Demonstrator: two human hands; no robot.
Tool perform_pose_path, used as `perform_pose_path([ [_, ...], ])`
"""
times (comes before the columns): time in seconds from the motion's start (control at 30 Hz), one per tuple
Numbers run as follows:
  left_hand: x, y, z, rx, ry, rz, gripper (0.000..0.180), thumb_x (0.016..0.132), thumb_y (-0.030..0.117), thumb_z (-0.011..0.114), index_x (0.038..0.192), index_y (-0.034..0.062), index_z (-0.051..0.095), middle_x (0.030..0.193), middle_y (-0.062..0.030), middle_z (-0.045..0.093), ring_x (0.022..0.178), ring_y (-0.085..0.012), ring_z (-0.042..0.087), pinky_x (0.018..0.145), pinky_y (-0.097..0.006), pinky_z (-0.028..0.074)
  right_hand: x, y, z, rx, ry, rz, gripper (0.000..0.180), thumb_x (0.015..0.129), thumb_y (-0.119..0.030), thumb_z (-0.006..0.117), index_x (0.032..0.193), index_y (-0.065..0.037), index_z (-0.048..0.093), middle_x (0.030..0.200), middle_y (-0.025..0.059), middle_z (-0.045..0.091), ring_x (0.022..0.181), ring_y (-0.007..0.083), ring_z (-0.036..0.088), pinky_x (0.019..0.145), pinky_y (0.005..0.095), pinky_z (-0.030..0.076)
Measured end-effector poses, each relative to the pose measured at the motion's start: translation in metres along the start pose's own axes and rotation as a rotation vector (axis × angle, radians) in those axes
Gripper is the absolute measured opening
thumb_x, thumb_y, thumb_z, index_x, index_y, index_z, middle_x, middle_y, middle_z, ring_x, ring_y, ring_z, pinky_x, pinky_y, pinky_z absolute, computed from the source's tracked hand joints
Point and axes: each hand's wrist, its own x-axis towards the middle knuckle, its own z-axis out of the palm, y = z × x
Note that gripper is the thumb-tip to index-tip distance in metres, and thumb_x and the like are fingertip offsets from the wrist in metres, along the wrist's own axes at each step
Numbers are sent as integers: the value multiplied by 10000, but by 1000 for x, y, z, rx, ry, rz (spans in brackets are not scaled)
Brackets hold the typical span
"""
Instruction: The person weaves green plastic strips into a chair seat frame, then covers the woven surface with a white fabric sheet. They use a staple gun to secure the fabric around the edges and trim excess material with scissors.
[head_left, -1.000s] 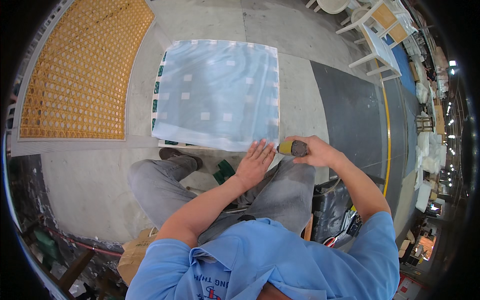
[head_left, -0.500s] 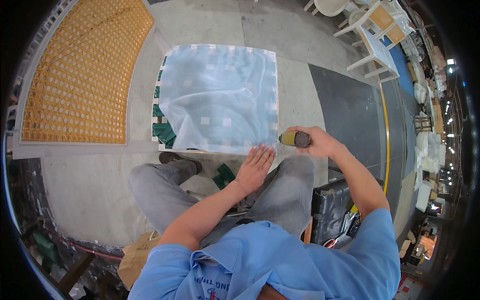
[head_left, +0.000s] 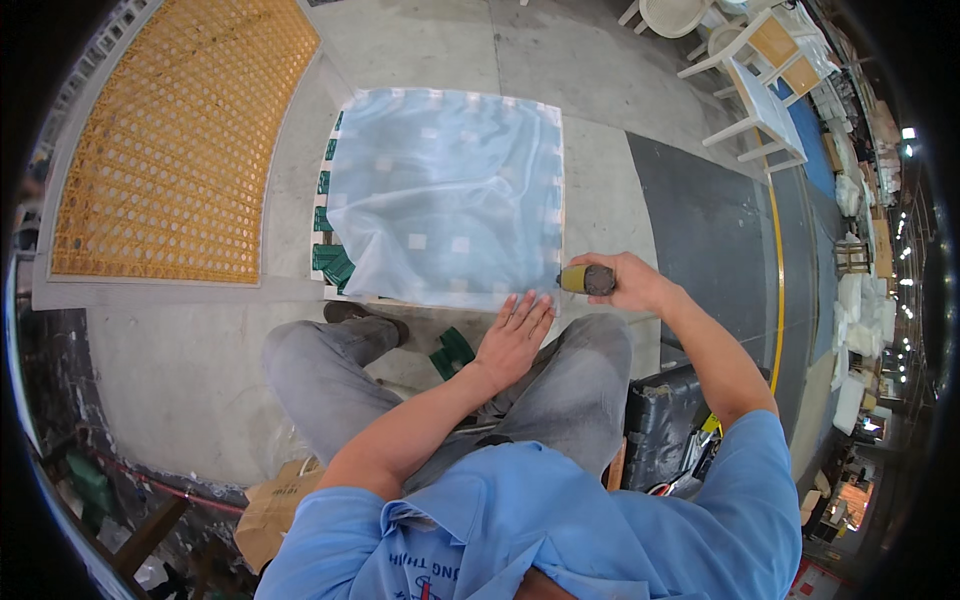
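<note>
Down on the floor, the left hand [head_left: 513, 340] lies flat and open on the near edge of the plastic-covered panel [head_left: 450, 195], while the right hand [head_left: 628, 282] is closed around a small yellow tool [head_left: 585, 279] at the panel's near right corner.

Bright, even light fills the sharp centre, soft glare sheens the plastic sheet [head_left: 450, 195], and fisheye bending blackens the rim

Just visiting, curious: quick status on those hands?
Left hand flat on plastic sheet's near edge. Right hand grips yellow tool at sheet corner. Nothing blocking.
</note>
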Motion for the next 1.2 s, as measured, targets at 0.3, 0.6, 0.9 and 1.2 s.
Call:
perform_pose_path([
  [0.3,-36,23,-46,-964,16,-753,722,976,347,725,1602,123,442,1678,-193,380,1562,-391,351,1267,-591,264,-80,-27,4,214,472,66,721,814,-100,897,1476,-156,617,1279,109,759,1155,220,714,1048,350,535],
  [0.6,-10,-78,-35,-2176,1112,-1228,876,945,485,815,1596,197,304,1586,-116,458,1367,-315,557,1083,-528,526,-156,-69,35,403,742,22,705,807,-91,900,1459,-104,634,1300,89,731,1171,185,672,1065,343,505],
  [0.9,-30,-107,-31,-1921,1092,-1128,732,993,513,741,1548,163,414,1452,-122,581,1245,-269,647,918,-462,620,-218,-65,79,323,792,25,697,795,-56,881,1447,-77,636,1253,76,718,1150,172,654,1062,334,489],
  [1.2,-63,-187,-97,-1802,405,-1101,733,1036,590,634,1505,46,483,1346,-162,662,1155,-340,706,914,-555,622,-219,-73,88,386,811,51,695,773,-67,863,1430,-54,636,1225,81,699,1142,204,647,1054,348,478],
])
